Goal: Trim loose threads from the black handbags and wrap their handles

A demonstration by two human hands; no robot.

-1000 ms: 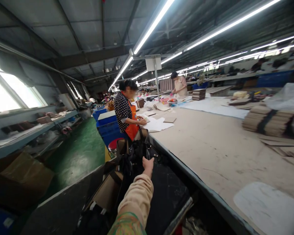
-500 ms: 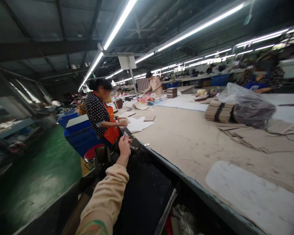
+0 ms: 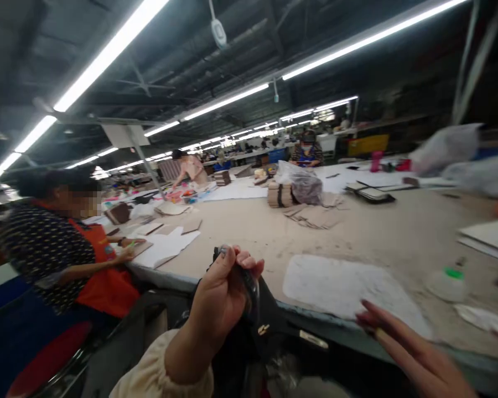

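Observation:
My left hand (image 3: 222, 301), in a cream sleeve, is closed around the end of a black leather-like piece (image 3: 269, 309) in front of me. Gold-coloured metal fittings (image 3: 263, 330) show on that piece; its lower part is dark and its full shape is unclear. At the lower right, my right hand (image 3: 415, 348) is blurred, with its fingers stretched out toward the table edge. It is apart from the black piece, near a white sheet (image 3: 348, 282) lying on the table.
A long beige-topped table (image 3: 240, 226) stretches ahead. A white bottle with a green collar (image 3: 448, 283) stands at the right. Stacked brown pieces (image 3: 280, 195) and a plastic bag (image 3: 302, 185) lie farther back. A co-worker in an orange apron (image 3: 108, 276) works at the left, near a red stool (image 3: 52, 359).
My view has turned right. My left hand has drawn closer with the black piece, which is lifted from where it lay stretched out. My right hand has come into view.

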